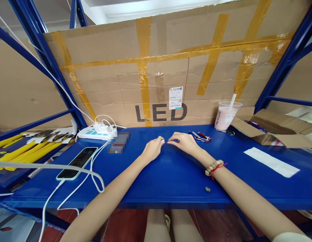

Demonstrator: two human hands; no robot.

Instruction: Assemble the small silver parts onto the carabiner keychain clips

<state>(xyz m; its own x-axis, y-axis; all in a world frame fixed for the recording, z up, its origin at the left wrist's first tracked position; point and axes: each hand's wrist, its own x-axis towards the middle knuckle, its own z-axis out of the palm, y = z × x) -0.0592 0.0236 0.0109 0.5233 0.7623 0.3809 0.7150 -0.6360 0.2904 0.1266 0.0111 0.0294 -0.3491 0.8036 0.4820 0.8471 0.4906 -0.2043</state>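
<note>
Over the middle of the blue shelf (161,181), my left hand (152,149) is closed, its fingers curled round something small with a pale edge at the fingertips. Just to the right, my right hand (184,142) has its thumb and fingers bent together in a pinch, tips pointing at the left hand. Whatever it holds is too small or hidden to make out. A narrow gap separates the two hands. Behind the right hand lie several red, blue and silver carabiners (200,136). A small dark oval piece (207,189) rests near the shelf's front edge.
Left are a charging phone (77,163), a blurred flat item (119,143), a power strip (97,131) and yellow-handled tools (29,151). Right are a pink drink cup (226,116), an open cardboard box (279,129) and a white strip (272,162). A cardboard panel (110,90) stands behind.
</note>
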